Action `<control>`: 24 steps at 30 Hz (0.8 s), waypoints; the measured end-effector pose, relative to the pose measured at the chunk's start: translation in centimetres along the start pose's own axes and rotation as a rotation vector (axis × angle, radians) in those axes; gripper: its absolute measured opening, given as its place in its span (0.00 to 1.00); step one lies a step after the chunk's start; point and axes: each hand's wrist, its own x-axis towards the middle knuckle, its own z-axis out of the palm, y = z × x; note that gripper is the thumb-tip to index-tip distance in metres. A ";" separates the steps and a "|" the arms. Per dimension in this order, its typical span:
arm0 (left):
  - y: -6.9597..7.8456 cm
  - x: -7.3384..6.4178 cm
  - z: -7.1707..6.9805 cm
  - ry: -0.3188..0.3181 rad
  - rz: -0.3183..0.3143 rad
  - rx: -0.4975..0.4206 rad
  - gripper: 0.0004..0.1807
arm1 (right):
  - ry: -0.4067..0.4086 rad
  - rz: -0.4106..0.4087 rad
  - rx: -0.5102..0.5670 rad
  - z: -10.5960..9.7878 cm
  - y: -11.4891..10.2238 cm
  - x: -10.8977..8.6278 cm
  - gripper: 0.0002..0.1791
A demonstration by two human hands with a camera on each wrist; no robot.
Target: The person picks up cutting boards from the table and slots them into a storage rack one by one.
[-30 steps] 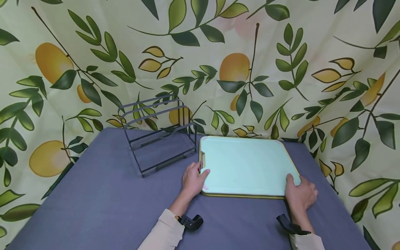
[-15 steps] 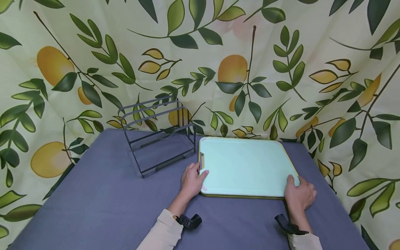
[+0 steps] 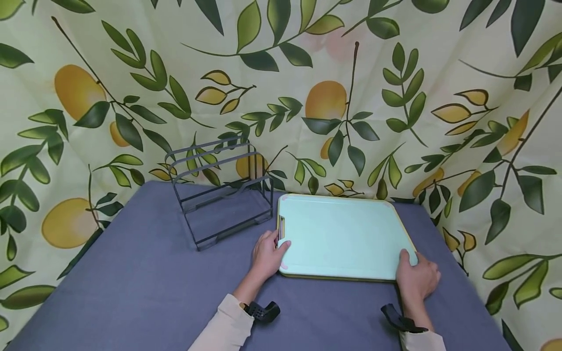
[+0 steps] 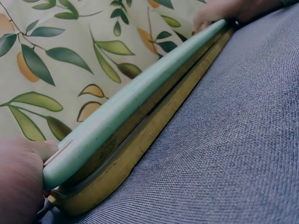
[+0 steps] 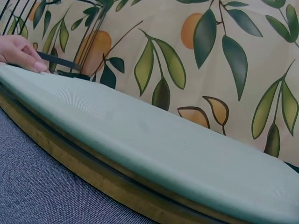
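A mint-green cutting board (image 3: 342, 239), with a tan layer under its green top, lies flat over a second tan-edged board (image 4: 135, 158). Between the two, a dark narrow gap shows in the left wrist view. My left hand (image 3: 266, 253) grips the left end near the handle slot, thumb on the green face and fingers round the edge. At the near right corner my right hand (image 3: 416, 278) holds the board, its thumb on top and its fingers over the side. In the right wrist view the left hand (image 5: 21, 53) appears at the board's far end; the right hand is hidden there.
A black wire rack (image 3: 232, 231) with several upright loops stands left of the boards, close to their back left corner. Blue-grey cloth (image 3: 145, 282) covers the table. Behind hangs a leaf-and-fruit patterned curtain (image 3: 272, 29). Black wrist cameras (image 3: 263, 312) sit on both wrists.
The head view has shifted slightly, so rack, boards and hands all appear a little further left. Both hands keep the same hold on the board.
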 end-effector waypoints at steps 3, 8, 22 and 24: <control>0.0 -0.1 0.0 0.001 -0.004 -0.001 0.13 | -0.007 0.018 -0.008 -0.1 0.1 -0.1 0.36; 0.1 -0.4 0.3 -0.009 0.000 -0.007 0.12 | -0.006 0.026 -0.022 -0.6 0.5 -0.1 0.36; 0.1 -0.3 0.2 0.020 0.018 0.010 0.14 | -0.021 -0.006 -0.052 -0.5 -0.1 0.0 0.36; 0.0 -0.3 0.1 0.023 0.018 0.009 0.14 | -0.023 -0.011 -0.061 -0.5 -0.1 0.0 0.36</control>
